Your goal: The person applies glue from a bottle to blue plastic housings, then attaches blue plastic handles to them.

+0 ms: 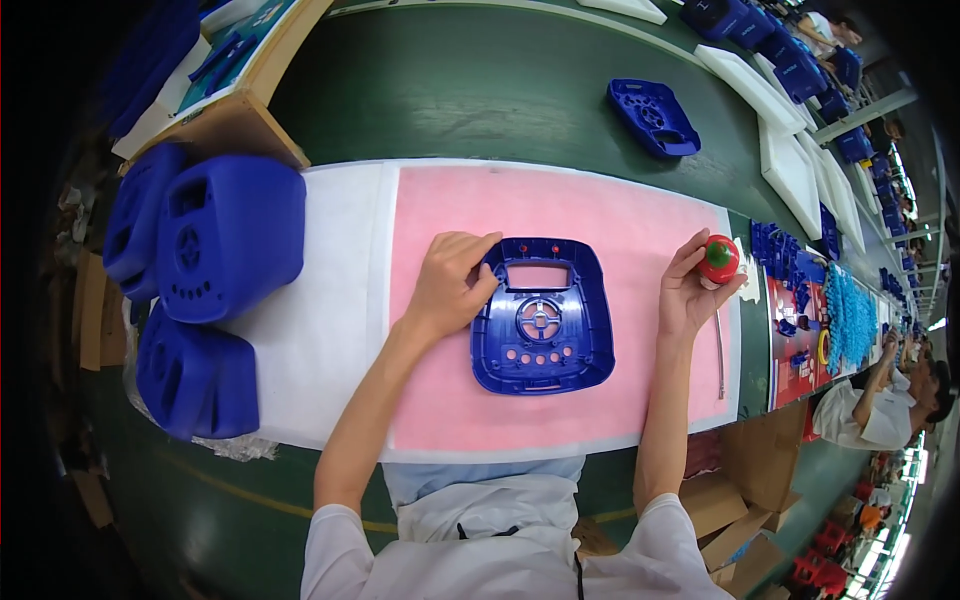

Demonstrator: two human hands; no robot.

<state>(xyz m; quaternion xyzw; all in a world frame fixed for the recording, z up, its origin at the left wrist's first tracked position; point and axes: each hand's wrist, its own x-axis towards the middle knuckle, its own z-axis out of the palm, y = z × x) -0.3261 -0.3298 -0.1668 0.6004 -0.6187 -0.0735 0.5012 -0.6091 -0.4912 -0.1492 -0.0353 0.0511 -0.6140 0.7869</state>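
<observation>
A blue plastic cover (541, 370) lies with its ribbed inner side up on the pink mat, a rectangular opening near its far end and a round grille in its middle. My left hand (455, 285) pinches the cover's far left edge. Over the right side of the mat, my right hand (690, 285) is closed around a round red tomato-shaped thing (719, 262) with a green patch on top. Beside that hand, a thin metal rod (720, 360) rests on the mat.
Several blue plastic housings (235, 235) are stacked at the left. Another blue cover (655, 118) lies on the green bench beyond the pink mat (440, 420). At the right are small blue parts (785, 255) and a light-blue pile (850, 320). A co-worker (880, 405) sits farther right.
</observation>
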